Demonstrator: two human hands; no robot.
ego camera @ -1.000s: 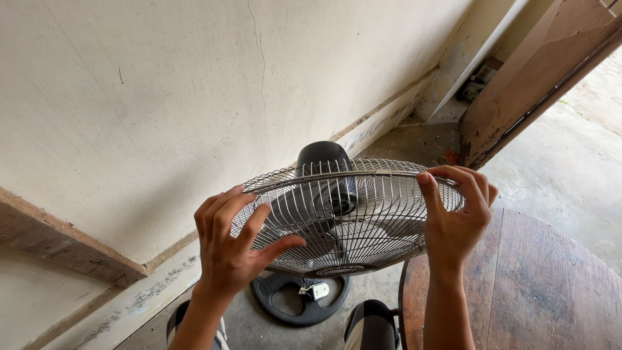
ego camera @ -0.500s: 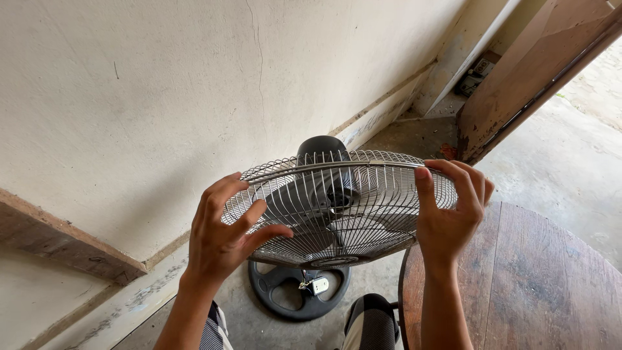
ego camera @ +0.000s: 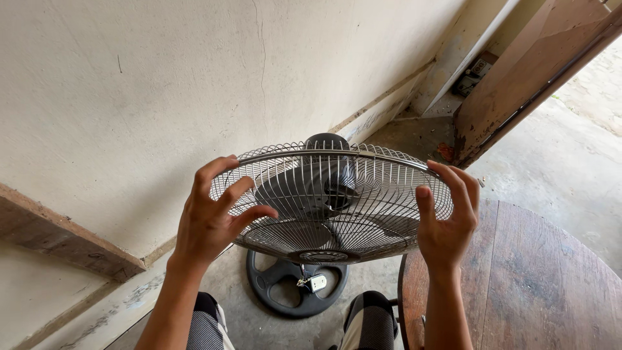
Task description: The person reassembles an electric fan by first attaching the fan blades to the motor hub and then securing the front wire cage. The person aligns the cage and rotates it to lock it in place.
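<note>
A standing fan with a round metal wire guard (ego camera: pixel 337 214) stands in front of me, its grey blades and dark motor housing (ego camera: pixel 327 144) visible through the wires. My left hand (ego camera: pixel 210 220) grips the guard's left rim, fingers curled over the wires. My right hand (ego camera: pixel 447 220) holds the right rim, thumb on the front wires. The guard's face tilts up toward me. The fan's dark round base (ego camera: pixel 291 285) sits on the floor below, with a small white plug (ego camera: pixel 317 282) lying on it.
A cream wall (ego camera: pixel 162 84) runs along the left with a wooden ledge (ego camera: pixel 58 243). A round dark wooden table (ego camera: pixel 531 285) is at lower right. A wooden door (ego camera: pixel 525 78) stands at upper right above the concrete floor (ego camera: pixel 557 168). My knees show at the bottom edge.
The guard's face has tilted and widened toward me and shifted slightly left and up in view. Both hands stayed on its rim, sliding a little with it.
</note>
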